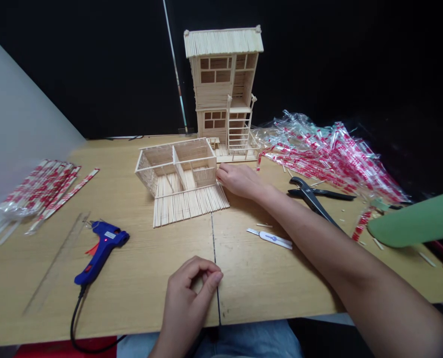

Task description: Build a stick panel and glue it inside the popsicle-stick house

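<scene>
My right hand (240, 181) reaches forward, its fingers closed at the right front corner of a roofless model house section (176, 156) built of thin wooden sticks. The section has two compartments and a stick floor (187, 205) that sticks out toward me. Part of that corner is hidden behind my fingers. My left hand (191, 293) rests near the front edge of the table, fingers curled and thumb against the index finger, with nothing visible in it. Behind the section stands a taller roofed stick house (214, 92) with window frames and a ladder.
A blue glue gun (104, 248) with a lit red light lies at left, its cord over the edge. Packaged sticks (46, 191) lie beyond. At right are a craft knife (270, 238), black pliers (309, 196), torn red-and-clear wrappers (329, 154) and a green cylinder (415, 219).
</scene>
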Motion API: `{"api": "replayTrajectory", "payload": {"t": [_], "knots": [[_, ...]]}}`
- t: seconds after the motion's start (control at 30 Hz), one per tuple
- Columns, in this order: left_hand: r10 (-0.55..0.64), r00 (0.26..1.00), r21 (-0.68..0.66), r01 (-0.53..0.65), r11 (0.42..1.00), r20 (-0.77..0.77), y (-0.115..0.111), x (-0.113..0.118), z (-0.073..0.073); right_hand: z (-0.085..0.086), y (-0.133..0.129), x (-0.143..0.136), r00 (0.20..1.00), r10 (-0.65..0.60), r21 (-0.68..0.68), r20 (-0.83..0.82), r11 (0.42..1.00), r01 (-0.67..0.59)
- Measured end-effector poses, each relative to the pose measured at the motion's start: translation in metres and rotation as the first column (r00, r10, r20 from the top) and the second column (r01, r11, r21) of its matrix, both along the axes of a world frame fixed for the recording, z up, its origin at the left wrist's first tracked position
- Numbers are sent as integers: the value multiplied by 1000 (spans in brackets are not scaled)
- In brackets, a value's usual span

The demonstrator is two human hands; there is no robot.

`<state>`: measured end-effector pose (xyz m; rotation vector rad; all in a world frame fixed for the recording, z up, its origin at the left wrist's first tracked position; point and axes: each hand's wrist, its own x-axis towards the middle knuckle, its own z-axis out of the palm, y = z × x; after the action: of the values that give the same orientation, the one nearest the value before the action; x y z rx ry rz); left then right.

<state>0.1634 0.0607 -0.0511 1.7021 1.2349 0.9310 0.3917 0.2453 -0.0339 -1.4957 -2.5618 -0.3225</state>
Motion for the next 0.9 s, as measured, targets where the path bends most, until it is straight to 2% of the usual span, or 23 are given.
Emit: {"api": "replayTrajectory", "payload": {"t": [0.2, 0.43, 0.9], "knots": [[-1, 1000, 8, 1, 1000, -2, 0, 1, 2, -2, 0, 0, 1000, 10, 25, 6, 1000, -10], [3, 1000, -3, -3, 1000, -5, 0, 1, 2, -12, 2, 1, 998, 36, 76, -48, 997, -32], [-1, 1000, -1, 1, 1000, 3, -1, 0, 1, -20, 3, 0, 991, 11, 102, -134, 995, 3]]}}
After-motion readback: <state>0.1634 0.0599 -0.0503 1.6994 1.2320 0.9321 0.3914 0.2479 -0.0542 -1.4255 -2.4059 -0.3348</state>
